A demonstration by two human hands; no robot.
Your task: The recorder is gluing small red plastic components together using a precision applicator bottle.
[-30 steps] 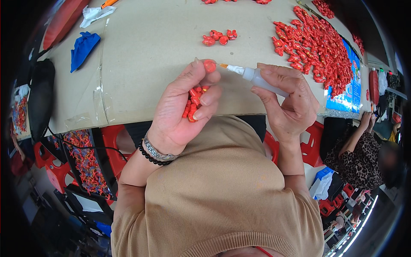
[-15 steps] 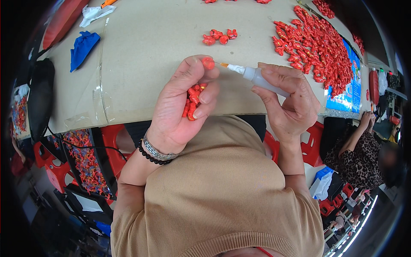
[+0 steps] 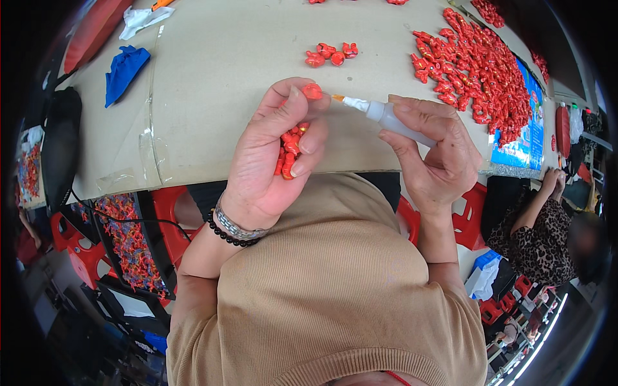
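A small red piece (image 3: 312, 91) sits pinched in the fingertips of the left hand (image 3: 261, 143), above the desk (image 3: 225, 55), with more red pieces (image 3: 290, 151) cupped in its palm. The right hand (image 3: 438, 148) grips a white bottle (image 3: 386, 117), its amber tip (image 3: 338, 98) near the piece. Steady fingers and gentle pressure probably serve best. Farther right, red figurines (image 3: 479, 77) lie heaped.

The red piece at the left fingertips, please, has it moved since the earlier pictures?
Yes: the red piece has shifted slightly forward and left, judged against the small red cluster on the table.
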